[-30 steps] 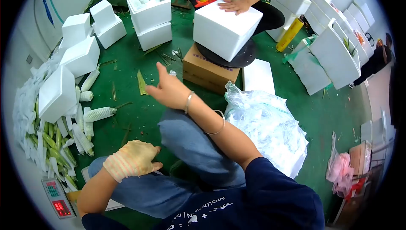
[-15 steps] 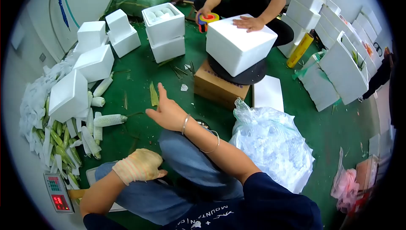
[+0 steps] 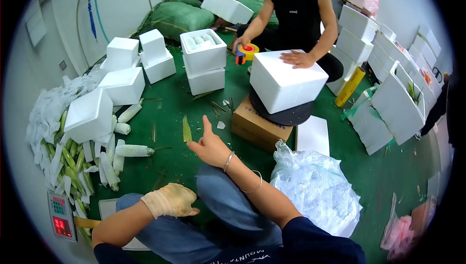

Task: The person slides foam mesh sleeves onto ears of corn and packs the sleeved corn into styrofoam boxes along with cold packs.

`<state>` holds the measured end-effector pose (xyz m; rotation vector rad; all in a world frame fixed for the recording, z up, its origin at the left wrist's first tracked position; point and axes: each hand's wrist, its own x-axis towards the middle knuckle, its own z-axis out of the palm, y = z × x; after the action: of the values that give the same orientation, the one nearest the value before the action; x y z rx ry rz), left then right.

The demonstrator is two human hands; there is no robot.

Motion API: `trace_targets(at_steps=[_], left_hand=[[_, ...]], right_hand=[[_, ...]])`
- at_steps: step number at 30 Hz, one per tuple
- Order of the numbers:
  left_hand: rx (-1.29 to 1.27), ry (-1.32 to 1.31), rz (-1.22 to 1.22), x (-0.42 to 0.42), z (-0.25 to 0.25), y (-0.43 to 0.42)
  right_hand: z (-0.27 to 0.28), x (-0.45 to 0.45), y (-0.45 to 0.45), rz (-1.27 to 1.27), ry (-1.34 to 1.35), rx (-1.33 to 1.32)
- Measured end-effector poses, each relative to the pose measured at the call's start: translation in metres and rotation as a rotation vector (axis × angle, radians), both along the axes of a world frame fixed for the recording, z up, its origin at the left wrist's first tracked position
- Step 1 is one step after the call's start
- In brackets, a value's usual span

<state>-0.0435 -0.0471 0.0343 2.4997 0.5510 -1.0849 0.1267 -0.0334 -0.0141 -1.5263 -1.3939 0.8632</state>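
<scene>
My left hand (image 3: 174,200), in a stained, striped work glove, rests by my left knee; its curled-under fingers are mostly hidden and I see nothing in it. My bare right hand (image 3: 211,148) reaches over my other knee with the index finger stretched forward and the thumb apart, holding nothing. Just beyond its fingertips a strip of green husk (image 3: 186,129) lies on the floor. Left of my hands, ears of corn in white foam net sleeves (image 3: 134,151) lie near a heap of unwrapped green corn (image 3: 73,159).
Across from me a person holds a tape dispenser (image 3: 246,50) and presses a closed white foam box (image 3: 286,77) on a black stool. Stacked foam boxes (image 3: 206,79) stand nearby. A scale display (image 3: 61,217) is at left, a plastic bag (image 3: 315,191) at right.
My view has tilted up, so the scene sits lower and further right. My right hand keeps pointing forward; my gloved hand stays by the knee. The person's hand remains on the box.
</scene>
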Motion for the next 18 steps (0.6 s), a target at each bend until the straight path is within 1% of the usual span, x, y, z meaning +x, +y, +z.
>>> trace_targets(at_steps=[2, 5, 8, 10, 11, 12, 13, 14, 16, 17, 18], left_hand=[[0.002, -0.137, -0.031, -0.009, -0.015, 0.003], [0.003, -0.184, -0.089, -0.011, -0.016, 0.005], [0.024, -0.093, -0.083, -0.003, -0.006, 0.002], [-0.007, -0.103, -0.051, 0.001, -0.006, 0.001], [0.021, -0.121, -0.070, 0.000, -0.010, 0.001], [0.023, -0.115, -0.095, 0.004, -0.008, 0.001], [0.045, -0.063, -0.068, 0.007, -0.007, -0.001], [0.069, -0.013, -0.035, 0.010, -0.006, -0.002], [0.063, 0.002, -0.040, 0.015, -0.007, -0.002], [0.056, 0.019, -0.036, 0.017, -0.007, -0.001], [0.049, 0.036, -0.033, 0.019, -0.008, 0.000]], right_hand=[[0.002, -0.001, 0.001, 0.007, -0.013, -0.005], [0.000, 0.000, -0.001, -0.030, -0.041, 0.003], [-0.011, 0.001, 0.005, -0.070, -0.089, 0.042], [-0.013, 0.002, 0.005, -0.075, -0.084, 0.057], [-0.013, 0.005, 0.004, -0.117, -0.080, 0.059], [-0.012, 0.005, 0.004, -0.100, -0.057, 0.070], [-0.012, 0.006, 0.002, -0.073, -0.035, 0.082], [-0.011, 0.009, -0.001, -0.082, -0.034, 0.083], [-0.003, 0.016, -0.008, -0.104, 0.067, 0.114], [0.001, 0.019, -0.013, -0.110, 0.066, 0.116], [0.008, 0.023, -0.020, -0.152, 0.109, 0.182]])
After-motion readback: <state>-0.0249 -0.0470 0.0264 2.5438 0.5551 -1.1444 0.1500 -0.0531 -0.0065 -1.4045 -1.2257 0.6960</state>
